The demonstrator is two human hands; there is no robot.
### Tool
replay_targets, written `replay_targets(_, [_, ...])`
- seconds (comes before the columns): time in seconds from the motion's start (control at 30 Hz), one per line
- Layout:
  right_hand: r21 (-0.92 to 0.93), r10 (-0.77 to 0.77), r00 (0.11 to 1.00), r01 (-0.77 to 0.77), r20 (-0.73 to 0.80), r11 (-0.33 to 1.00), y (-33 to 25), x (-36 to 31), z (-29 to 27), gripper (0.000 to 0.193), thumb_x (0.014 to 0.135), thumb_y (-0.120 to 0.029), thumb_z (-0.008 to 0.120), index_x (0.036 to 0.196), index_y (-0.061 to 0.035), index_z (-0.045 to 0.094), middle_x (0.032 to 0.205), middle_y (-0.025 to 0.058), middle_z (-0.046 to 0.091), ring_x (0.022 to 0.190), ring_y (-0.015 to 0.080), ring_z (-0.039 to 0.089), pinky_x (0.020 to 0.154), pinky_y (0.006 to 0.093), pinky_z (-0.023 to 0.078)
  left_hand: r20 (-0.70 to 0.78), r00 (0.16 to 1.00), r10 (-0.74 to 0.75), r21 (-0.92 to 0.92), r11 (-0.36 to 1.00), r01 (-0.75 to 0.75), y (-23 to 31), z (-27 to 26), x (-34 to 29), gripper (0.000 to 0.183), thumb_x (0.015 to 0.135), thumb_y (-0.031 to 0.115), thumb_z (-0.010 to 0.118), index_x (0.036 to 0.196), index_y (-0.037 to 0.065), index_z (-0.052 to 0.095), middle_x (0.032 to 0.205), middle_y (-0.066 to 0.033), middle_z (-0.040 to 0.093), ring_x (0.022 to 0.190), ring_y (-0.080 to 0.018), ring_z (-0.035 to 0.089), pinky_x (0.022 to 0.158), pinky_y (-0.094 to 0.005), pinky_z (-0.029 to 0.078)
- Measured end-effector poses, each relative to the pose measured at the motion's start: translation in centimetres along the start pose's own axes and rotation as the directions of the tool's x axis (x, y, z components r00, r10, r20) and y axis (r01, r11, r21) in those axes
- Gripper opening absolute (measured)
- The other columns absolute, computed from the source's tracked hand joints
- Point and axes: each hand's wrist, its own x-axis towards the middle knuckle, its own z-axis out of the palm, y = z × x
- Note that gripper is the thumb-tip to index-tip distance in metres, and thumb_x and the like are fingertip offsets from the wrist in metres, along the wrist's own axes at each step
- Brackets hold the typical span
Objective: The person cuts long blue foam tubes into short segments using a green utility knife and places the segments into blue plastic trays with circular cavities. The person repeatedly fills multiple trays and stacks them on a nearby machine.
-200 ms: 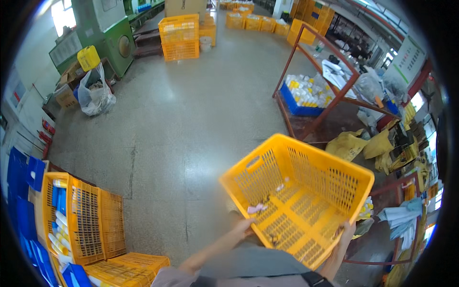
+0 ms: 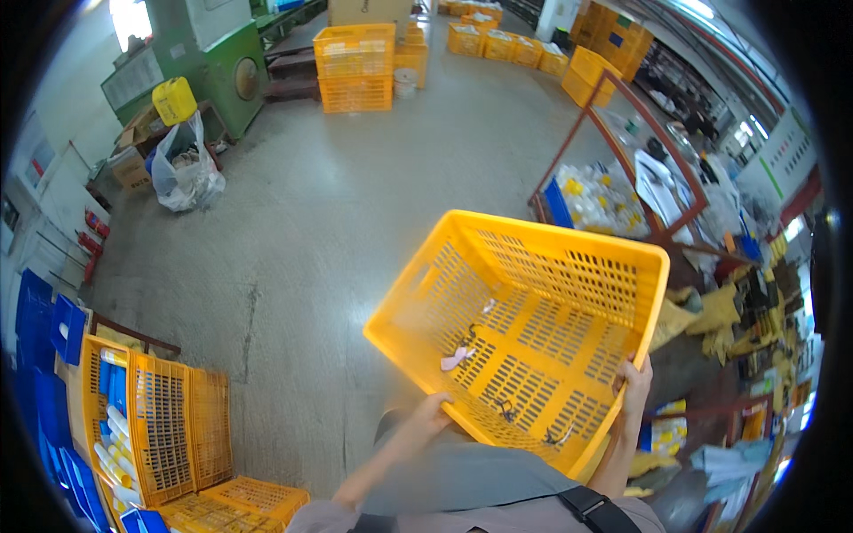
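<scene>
Both hands carry a large yellow plastic crate (image 2: 551, 233) with slotted walls and floor, tilted so that I look into it. My left hand (image 2: 433, 413) is closed on the near left part of its rim. On the right side my right hand (image 2: 634, 382) grips the rim, fingers curled over the edge. A pink scrap (image 2: 458, 358) and a few dark, string-like bits (image 2: 505, 409) lie on the crate's floor. The undersides of both hands are hidden.
At lower left stand yellow crates (image 2: 160, 426), one holding white and yellow bottles. A red metal rack (image 2: 613, 133) with a blue bin (image 2: 558, 206) is at right. A white plastic bag (image 2: 187, 178) sits far left; stacked crates (image 2: 355, 53) stand farther ahead.
The crate has moved up and to the left in view, with both hands still on it. The rack and far crates appear farther right.
</scene>
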Motion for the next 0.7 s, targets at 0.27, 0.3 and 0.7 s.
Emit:
replay_targets(0.27, [0.254, -0.237, 0.857, 0.129, 0.457, 0.958, -4.8, 30.8, 30.4, 0.013, 0.091, -0.010, 0.057, 0.100, -0.0083, 0.047, 0.065, -0.0037, 0.044, 0.047, 0.0059, 0.039, 0.043, 0.0214, 0.032, -0.264, 0.787, 0.558, 0.091, 0.826, -0.556, 33.8, 10.9, 16.2, 0.053, 0.090, 0.005, 0.059, 0.141, 0.009, 0.047, 0.137, -0.0073, 0.055, 0.124, -0.0267, 0.052, 0.105, -0.0462, 0.045])
replay_targets(0.3, [0.213, -0.209, 0.850, 0.118, 0.484, 0.970, -5.9, 35.6, 35.0, 0.021, 0.095, -0.012, 0.057, 0.114, -0.0061, 0.052, 0.070, -0.0050, 0.045, 0.053, 0.0043, 0.042, 0.048, 0.0204, 0.035, -0.177, 0.747, 0.640, 0.080, 0.766, -0.638, 39.0, 12.0, 19.8, 0.054, 0.092, 0.012, 0.061, 0.143, 0.009, 0.044, 0.139, -0.0071, 0.054, 0.125, -0.0266, 0.052, 0.106, -0.0457, 0.045])
replay_targets(0.7, [-0.286, 0.254, 0.488, -0.010, 0.835, 0.958, 8.9, 64.4, 56.7, 0.028, 0.097, -0.029, 0.064, 0.112, -0.0056, 0.063, 0.096, 0.0063, 0.069, 0.083, 0.0151, 0.065, 0.077, 0.0321, 0.054, -0.307, 0.510, 0.803, 0.949, 0.299, 0.100, 72.1, 5.4, 46.8, 0.080, 0.090, 0.036, 0.067, 0.151, -0.003, 0.033, 0.151, -0.0269, 0.041, 0.142, -0.0367, 0.039, 0.117, -0.0409, 0.031])
